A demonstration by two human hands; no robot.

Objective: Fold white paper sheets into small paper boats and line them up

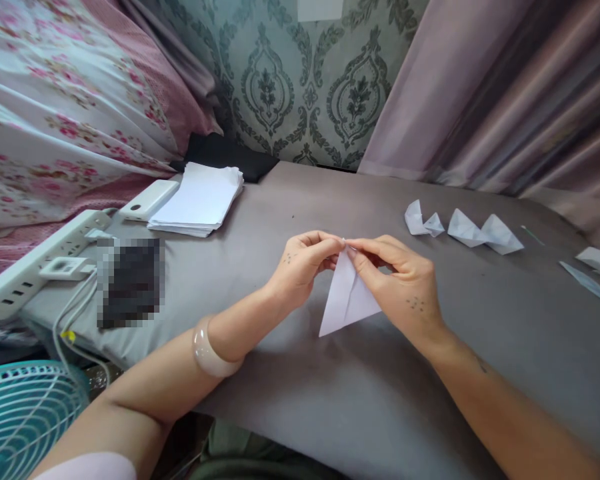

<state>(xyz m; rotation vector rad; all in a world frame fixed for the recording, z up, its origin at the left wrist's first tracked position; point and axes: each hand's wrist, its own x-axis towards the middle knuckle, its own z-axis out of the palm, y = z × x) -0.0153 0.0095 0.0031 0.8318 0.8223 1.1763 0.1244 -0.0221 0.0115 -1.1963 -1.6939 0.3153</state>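
A white sheet of paper folded into a triangle [347, 300] is held up in front of me, its tip pointing away and its wide edge toward me. A fold line runs down its middle. My left hand [305, 263] pinches the tip from the left, thumb and fingers closed on it. From the other side my right hand [397, 270] pinches the same tip, its thumb lying on the paper's upper right side. The fingertips of both hands meet there and hide the very tip.
Folded paper pieces [467, 229] lie at the right on the grey-covered table [300, 380], with more paper [587, 283] at the far right. A paper stack [197, 200] sits back left. A power strip [40, 260] with cables lines the left edge; a teal fan [27, 413] stands below.
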